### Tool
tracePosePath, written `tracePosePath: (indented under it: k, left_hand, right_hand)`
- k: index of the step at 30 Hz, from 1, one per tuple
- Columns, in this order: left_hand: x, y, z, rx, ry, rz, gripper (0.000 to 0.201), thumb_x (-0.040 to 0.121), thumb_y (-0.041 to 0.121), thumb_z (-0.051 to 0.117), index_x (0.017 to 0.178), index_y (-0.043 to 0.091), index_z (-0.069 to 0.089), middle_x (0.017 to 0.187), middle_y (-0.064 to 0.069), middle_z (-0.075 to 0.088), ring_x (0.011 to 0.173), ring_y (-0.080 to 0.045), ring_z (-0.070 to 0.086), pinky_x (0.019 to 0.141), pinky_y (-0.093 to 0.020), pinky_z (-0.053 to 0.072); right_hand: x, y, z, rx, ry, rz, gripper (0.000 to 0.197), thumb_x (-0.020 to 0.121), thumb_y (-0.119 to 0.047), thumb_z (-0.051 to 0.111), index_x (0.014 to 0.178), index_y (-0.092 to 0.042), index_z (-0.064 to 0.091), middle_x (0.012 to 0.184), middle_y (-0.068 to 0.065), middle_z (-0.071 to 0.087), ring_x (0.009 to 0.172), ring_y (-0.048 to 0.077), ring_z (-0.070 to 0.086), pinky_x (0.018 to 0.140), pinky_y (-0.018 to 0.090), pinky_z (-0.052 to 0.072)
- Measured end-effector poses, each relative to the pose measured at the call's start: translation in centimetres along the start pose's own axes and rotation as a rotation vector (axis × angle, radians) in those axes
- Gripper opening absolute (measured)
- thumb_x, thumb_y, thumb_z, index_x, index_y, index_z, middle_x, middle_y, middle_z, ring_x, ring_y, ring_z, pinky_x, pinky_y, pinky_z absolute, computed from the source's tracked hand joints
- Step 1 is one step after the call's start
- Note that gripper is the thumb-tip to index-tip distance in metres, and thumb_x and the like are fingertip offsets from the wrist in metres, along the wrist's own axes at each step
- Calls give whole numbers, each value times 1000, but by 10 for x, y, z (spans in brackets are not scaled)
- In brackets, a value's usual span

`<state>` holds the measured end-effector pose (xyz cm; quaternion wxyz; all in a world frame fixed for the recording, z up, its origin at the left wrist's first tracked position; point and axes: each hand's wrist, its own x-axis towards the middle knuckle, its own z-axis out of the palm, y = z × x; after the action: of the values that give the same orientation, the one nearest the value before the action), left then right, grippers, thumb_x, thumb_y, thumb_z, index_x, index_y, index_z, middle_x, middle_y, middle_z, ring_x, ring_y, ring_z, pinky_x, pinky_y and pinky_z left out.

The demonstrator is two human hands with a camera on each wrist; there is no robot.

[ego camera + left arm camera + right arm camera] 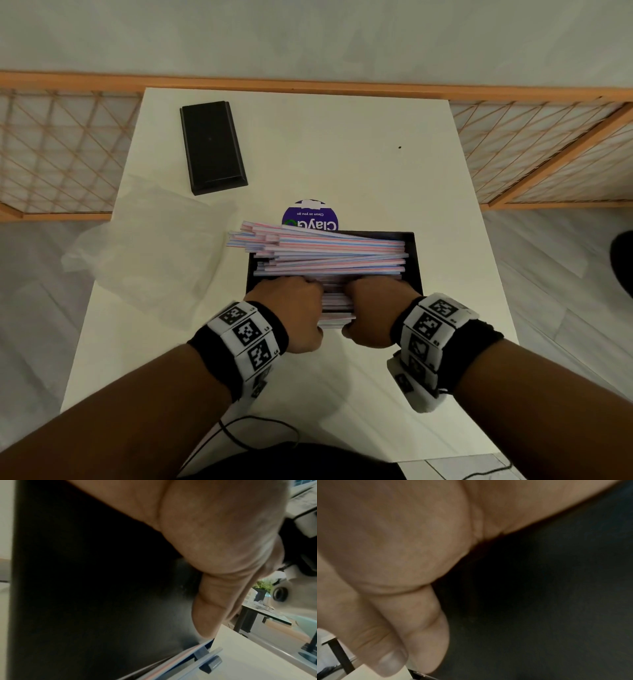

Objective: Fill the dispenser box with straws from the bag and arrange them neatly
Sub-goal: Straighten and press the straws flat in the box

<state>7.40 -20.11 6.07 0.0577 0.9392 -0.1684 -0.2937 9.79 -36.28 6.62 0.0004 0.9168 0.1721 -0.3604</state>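
Observation:
The black dispenser box [413, 260] sits on the white table, piled with pink-and-blue striped straws [325, 253]. Several upper straws stick out past its left wall. My left hand [291, 308] and right hand [373, 308] sit side by side at the box's near edge. Their fingers curl over the top into the straws and are hidden there. The left wrist view has my left thumb [205, 615] flat on the black front wall [85, 588], just above a straw [180, 660] in the bottom slot. My right thumb [423, 628] lies on the same wall [539, 601].
The box's black lid [212, 147] lies at the table's far left. A crumpled clear plastic bag [154, 246] hangs over the left edge. A purple round sticker [310, 216] shows behind the box. A black cable [257, 431] loops by the near edge.

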Motion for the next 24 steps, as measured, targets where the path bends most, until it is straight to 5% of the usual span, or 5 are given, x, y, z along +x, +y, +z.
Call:
tracePosePath:
  k: [10,14,19,24]
  left_hand:
    - [-1,-1,-1,-5,-33,-9,38,81,50,64,106,22,63,102,3,66,94,-23,66,80,-37,59]
    - [4,0,-8,-72,-173,-47,34,77,51,70,91,21,63,82,4,63,75,-19,63,66,-31,56]
    - [7,-2,-14,-159,-244,-108,40,72,60,74,88,28,55,90,7,62,87,-18,62,77,-31,55]
    - [7,2,-18,-71,-220,-118,28,82,49,64,95,24,60,87,6,61,86,-20,61,81,-34,58]
  right_hand:
    - [1,2,3,37,5,0,32,74,-49,62,95,-25,64,88,-5,66,84,20,65,77,34,58]
    - [1,-2,-1,56,-67,-1,43,66,-53,71,98,-25,63,87,-7,63,85,20,64,78,34,56]
    - [5,4,-10,107,-161,4,59,64,-56,76,114,-28,64,101,-7,67,93,17,63,87,34,54]
    - [8,-1,-10,31,-173,21,38,75,-48,70,104,-23,67,97,-3,67,90,21,63,86,34,54]
